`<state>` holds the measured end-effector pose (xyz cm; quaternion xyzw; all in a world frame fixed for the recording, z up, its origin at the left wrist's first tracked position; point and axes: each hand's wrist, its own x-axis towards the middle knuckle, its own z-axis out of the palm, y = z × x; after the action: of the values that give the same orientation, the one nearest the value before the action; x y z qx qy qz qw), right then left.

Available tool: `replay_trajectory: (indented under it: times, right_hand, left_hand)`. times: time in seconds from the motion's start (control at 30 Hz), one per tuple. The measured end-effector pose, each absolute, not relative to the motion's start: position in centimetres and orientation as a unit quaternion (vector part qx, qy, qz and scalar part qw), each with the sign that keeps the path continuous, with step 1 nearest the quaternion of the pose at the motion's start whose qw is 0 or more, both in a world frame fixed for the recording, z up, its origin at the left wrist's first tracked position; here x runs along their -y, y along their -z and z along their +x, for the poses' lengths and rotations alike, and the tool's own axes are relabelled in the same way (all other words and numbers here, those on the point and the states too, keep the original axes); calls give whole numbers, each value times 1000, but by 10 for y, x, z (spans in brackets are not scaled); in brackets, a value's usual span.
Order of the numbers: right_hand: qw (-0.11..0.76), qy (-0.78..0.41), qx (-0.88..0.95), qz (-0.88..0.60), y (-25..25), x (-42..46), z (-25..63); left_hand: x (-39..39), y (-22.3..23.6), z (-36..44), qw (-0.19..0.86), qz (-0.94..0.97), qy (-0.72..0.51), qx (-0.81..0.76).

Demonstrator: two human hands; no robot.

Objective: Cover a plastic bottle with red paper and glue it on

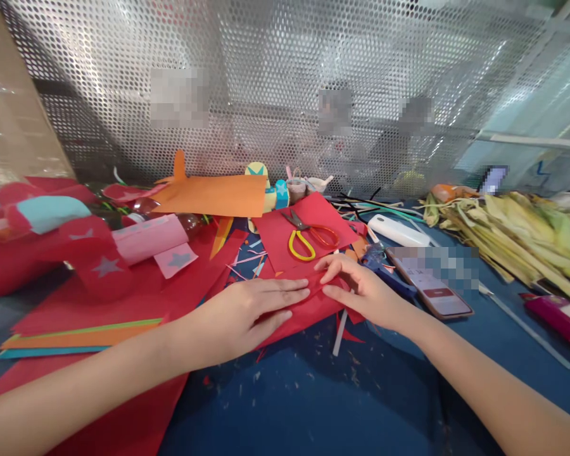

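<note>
My left hand lies flat over a sheet of red paper, its fingers stretched out and together. Bent fingers of my right hand meet the sheet's right side, with red paper between thumb and fingers. The paper under both hands looks folded or layered, though the hands hide part of it. Just beyond them, scissors with one yellow and one red handle rest partly spread on another red sheet. A thin white strip sticks out below the paper by my right hand.
Left are stacked coloured sheets, a red paper model with stars and an orange paper piece. Right are a dark blue tool, a phone, a white device and dried husks. Perforated metal stands behind.
</note>
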<state>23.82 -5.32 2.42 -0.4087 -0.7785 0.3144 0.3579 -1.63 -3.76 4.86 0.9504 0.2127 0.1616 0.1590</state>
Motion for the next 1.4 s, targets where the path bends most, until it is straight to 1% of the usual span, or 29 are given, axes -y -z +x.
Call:
replay_trajectory:
  times: [0.13,0.23,0.3,0.37,0.4,0.5,0.53,0.6,0.73,0.87,1.13,1.4]
  right_hand:
    - [353,-203,808,-427,-33,57,237]
    - [343,-166,812,-443,-49,58,247]
    - [352,-157,775,-501,-61,57,260]
    - [336,-122,730,-583,-70,55,276]
    - [290,-90,718,-626,-72,55,283]
    - [56,34,722,-688,-66,55,295]
    - [-3,78,723,-686,-60,56,295]
    - [-37,110,721,-683,-46,58,292]
    - [-36,137,700,-700,-25,59,285]
    - [-28,146,679,-719,-20,57,283]
    - [9,144,656,-740,-20,58,275]
    - [81,173,669,-718,-36,74,277]
  left_hand:
    - [38,-49,-16,155,952,-160,-209]
    - [37,-50,-16,153,952,-160,-210]
    - [36,-51,-17,158,951,-165,-209]
    - [35,-52,-17,163,949,-169,-209]
    - [34,-52,-17,165,949,-171,-209]
    - [34,-51,-17,169,946,-175,-214]
    - [34,-50,-17,170,945,-178,-215]
    - [34,-50,-16,173,943,-182,-217]
    - [34,-49,-17,174,943,-180,-220]
    - [35,-51,-18,172,943,-173,-225]
    - [36,-54,-16,176,941,-173,-231]
    - [36,-52,-16,181,938,-177,-239]
